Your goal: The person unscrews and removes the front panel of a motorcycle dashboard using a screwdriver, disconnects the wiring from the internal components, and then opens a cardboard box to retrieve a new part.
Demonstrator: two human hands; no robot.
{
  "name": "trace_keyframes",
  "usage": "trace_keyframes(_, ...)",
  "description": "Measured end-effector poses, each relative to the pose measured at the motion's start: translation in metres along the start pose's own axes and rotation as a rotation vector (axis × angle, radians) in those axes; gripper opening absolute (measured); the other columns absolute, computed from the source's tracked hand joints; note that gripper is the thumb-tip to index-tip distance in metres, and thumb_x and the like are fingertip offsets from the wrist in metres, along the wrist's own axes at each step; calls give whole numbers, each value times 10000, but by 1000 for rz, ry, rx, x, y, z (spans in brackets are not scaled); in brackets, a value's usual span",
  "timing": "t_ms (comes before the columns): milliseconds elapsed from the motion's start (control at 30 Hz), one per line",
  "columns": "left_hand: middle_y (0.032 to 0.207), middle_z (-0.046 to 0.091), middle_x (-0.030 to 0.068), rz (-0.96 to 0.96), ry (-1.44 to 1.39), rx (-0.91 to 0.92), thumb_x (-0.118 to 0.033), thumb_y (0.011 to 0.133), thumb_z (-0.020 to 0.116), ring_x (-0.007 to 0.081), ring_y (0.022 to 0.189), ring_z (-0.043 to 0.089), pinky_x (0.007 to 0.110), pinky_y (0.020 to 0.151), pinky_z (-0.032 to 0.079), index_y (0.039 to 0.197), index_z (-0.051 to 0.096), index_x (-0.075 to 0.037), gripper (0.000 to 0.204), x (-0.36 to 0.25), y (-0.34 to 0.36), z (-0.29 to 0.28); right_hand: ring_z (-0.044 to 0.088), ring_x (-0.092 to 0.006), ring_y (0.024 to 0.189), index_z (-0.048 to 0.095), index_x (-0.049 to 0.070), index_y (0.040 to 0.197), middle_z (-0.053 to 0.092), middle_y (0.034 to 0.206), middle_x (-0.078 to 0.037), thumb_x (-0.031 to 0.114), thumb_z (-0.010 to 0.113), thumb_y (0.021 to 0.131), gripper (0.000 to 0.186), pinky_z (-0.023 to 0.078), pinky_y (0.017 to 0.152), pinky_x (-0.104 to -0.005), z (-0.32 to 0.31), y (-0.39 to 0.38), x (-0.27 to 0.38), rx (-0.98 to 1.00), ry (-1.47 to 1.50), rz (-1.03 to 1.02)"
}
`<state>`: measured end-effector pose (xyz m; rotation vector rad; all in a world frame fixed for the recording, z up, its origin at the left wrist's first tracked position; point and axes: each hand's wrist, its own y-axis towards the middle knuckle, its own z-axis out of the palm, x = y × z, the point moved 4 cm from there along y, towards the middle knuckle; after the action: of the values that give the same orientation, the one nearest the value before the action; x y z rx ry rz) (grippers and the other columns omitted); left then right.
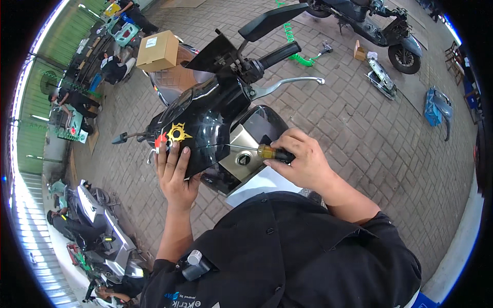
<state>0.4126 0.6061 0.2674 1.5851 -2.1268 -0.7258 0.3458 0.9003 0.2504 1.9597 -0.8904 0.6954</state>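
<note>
A black scooter front with a glossy front cover (205, 123) bearing a yellow and red emblem stands before me. My left hand (173, 172) lies flat against the lower edge of that cover, fingers spread upward. My right hand (303, 159) grips a screwdriver (269, 152) with an amber and black handle. Its thin shaft runs left toward the cover above a beige panel (241, 151) with a round keyhole. The handlebar grip (280, 54), brake lever (287, 82) and mirror (272, 20) rise above.
A cardboard box (158, 50) rests on the scooter's seat. A green coiled hose (295, 49), loose parts (382, 77) and a blue panel (436, 108) lie on the brick paving. Another scooter (370, 25) stands at the back right; parked scooters (102, 231) and people at the left.
</note>
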Motion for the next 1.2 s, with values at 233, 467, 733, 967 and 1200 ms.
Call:
trace_keyframes(233, 1429, 559, 143, 8, -50, -30, -512, 947, 580, 408, 1397, 425, 538, 1161, 261, 1308, 650, -119, 538, 4, -2, 2, 655, -303, 834, 691, 70, 923, 621, 912, -96, 214, 795, 738, 256, 556, 745, -386, -15, 11, -7, 47, -100, 9)
trace_keyframes(467, 1440, 542, 154, -10, -48, 3, -505, 880, 656, 412, 1386, 432, 549, 1150, 270, 1297, 649, -98, 583, -2, 3, -4, 652, -292, 859, 689, 50, 907, 626, 905, -96, 215, 797, 735, 262, 551, 774, -375, -8, 12, -10, 64, -26, 9)
trace_keyframes(733, 1315, 601, 184, 196, -309, 102, -127, 709, 775, 379, 1274, 534, 514, 1063, 407, 1101, 671, -66, 410, -83, 46, 0, 629, -313, 894, 670, 34, 886, 616, 901, -112, 236, 773, 766, 256, 530, 798, -388, -11, 25, 0, 105, -89, 20)
trace_keyframes(967, 947, 684, 194, -75, -513, 307, -181, 707, 813, 383, 869, 674, 448, 785, 531, 1192, 540, -78, 566, -139, 99, 74, 570, -253, 992, 548, 14, 1072, 577, 1041, -139, 236, 548, 967, 245, 462, 889, -376, -11, 29, -34, -205, 375, 88)
trace_keyframes(1200, 830, 673, 149, 54, -382, 384, -283, 740, 784, 353, 785, 676, 451, 697, 538, 914, 582, -49, 355, -135, 92, 85, 577, -240, 1060, 565, 71, 1090, 612, 1096, -106, 497, 321, 1073, 491, 413, 983, -413, -147, 4, -130, -1114, 860, 18)
